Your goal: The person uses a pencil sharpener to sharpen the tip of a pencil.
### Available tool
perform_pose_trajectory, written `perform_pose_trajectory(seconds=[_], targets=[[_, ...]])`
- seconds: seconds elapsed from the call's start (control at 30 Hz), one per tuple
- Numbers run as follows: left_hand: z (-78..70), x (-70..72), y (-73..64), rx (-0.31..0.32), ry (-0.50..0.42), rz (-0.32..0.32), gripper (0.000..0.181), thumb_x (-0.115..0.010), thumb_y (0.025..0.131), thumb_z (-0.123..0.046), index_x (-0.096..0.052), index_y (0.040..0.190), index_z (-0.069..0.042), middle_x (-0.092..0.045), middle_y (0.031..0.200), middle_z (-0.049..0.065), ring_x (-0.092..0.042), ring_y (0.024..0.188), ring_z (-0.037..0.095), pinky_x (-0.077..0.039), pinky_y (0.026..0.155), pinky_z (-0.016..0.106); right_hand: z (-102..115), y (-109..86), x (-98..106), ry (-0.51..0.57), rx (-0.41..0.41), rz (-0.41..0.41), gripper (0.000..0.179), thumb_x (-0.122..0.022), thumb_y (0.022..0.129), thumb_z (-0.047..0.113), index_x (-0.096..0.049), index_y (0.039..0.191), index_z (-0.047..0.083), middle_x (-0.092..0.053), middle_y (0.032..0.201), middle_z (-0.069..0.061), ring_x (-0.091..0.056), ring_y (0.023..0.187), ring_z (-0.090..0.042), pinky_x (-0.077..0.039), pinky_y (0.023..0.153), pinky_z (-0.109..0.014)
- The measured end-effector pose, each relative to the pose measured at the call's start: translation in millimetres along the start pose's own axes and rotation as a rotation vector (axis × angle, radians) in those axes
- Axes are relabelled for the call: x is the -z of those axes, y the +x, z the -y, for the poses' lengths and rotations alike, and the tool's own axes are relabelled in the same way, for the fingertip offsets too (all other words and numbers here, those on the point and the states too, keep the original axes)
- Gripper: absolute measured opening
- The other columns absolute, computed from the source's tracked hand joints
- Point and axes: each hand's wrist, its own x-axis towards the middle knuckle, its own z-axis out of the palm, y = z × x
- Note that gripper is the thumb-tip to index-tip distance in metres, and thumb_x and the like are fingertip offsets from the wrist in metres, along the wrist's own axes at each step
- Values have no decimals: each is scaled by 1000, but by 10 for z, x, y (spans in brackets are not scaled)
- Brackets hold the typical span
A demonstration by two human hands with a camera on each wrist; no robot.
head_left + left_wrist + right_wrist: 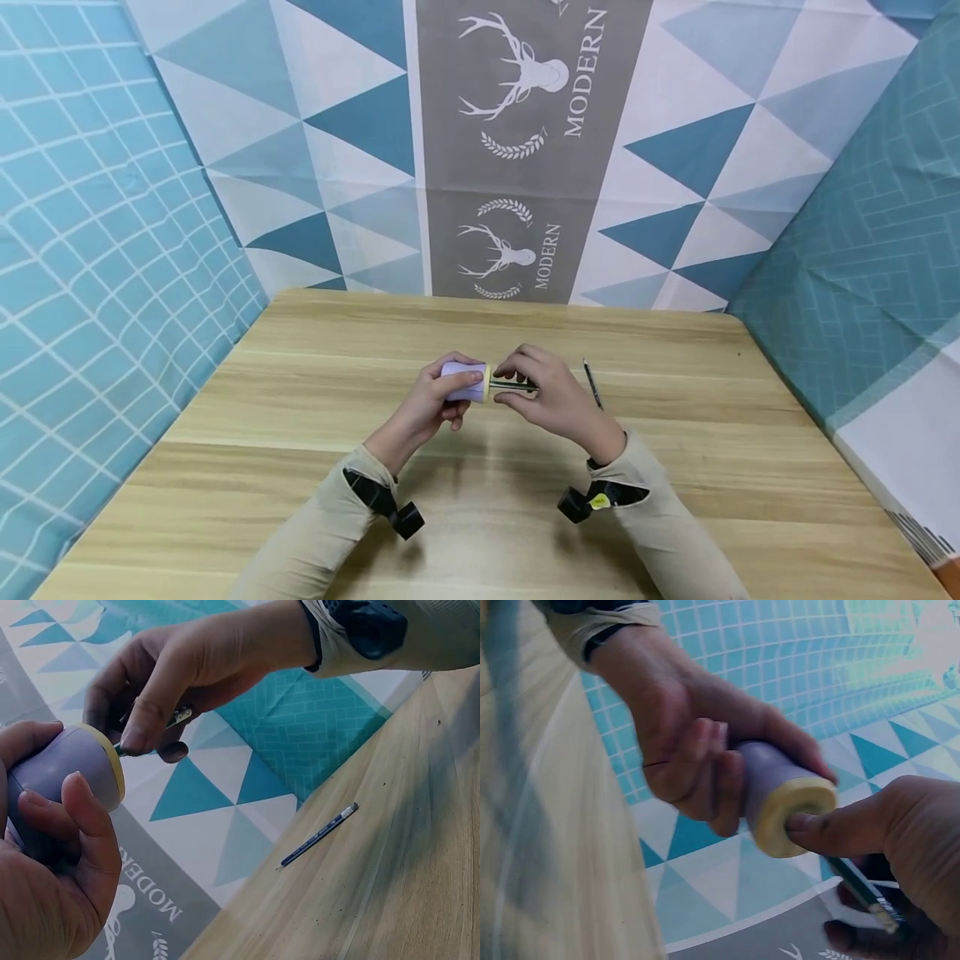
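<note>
A lilac pencil sharpener (pixel 467 393) with a yellow end lies on its side in my left hand (pixel 423 400). The fingers wrap its body and the thumb lies along it. My right hand (pixel 553 396) pinches a dark green pencil (pixel 859 889) close to the sharpener's yellow face (pixel 776 825). In the right wrist view the thumb covers part of the round hole there, and the pencil's front end is hidden behind it. The pencil's silver-coloured back end (pixel 180 716) sticks out past the right fingers in the left wrist view. Both hands are above the table.
A second, dark blue pencil (pixel 592 383) lies on the wooden table (pixel 480 533) just beyond the right hand. Patterned cloth (pixel 360 167) hangs behind the table's far edge, with blue tiled cloth (pixel 112 208) at left and teal cloth (pixel 862 267) at right.
</note>
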Motion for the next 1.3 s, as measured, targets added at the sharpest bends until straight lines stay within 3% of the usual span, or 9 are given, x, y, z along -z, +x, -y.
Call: perform_pose_trajectory(seconds=[0.3,0.6,0.83,0.97,1.3], targets=[[3,-6,-6,1,-8,10,13,-63,89,-10,-64,100,-18,-54,61,3,-37,38,5,-40,35,20,-6,-14,-95,-48,73,-54,17,-81,77,-6,-68,87,1,-58,83,-5,-59,69,-13,-50,58,-19],[29,-11,-11,8,3,19,12,-63,90,-10,-65,99,-18,-54,62,3,-36,38,5,-40,36,20,-8,-40,-89,25,39,-19,6,-74,88,3,-69,88,0,-58,79,-3,-54,63,-9,-47,53,-19],[47,-11,-22,19,20,22,12,-64,90,-13,-64,101,-16,-55,64,3,-37,40,7,-40,37,21,-23,-47,-81,58,1,31,2,-72,89,1,-70,88,0,-59,76,0,-50,62,-7,-44,52,-20],[64,-13,-24,29,22,19,12,-64,90,-13,-64,101,-16,-55,65,4,-37,40,7,-40,37,21,-15,-51,-69,86,-65,82,6,-70,89,-3,-71,89,3,-61,76,2,-49,62,-6,-44,52,-23],[89,-12,-1,33,38,32,11,-64,89,-13,-63,99,-17,-55,66,4,-39,42,8,-40,38,20,23,-8,34,192,-336,271,16,-56,100,6,-70,95,1,-59,72,2,-52,62,-6,-47,54,-27]])
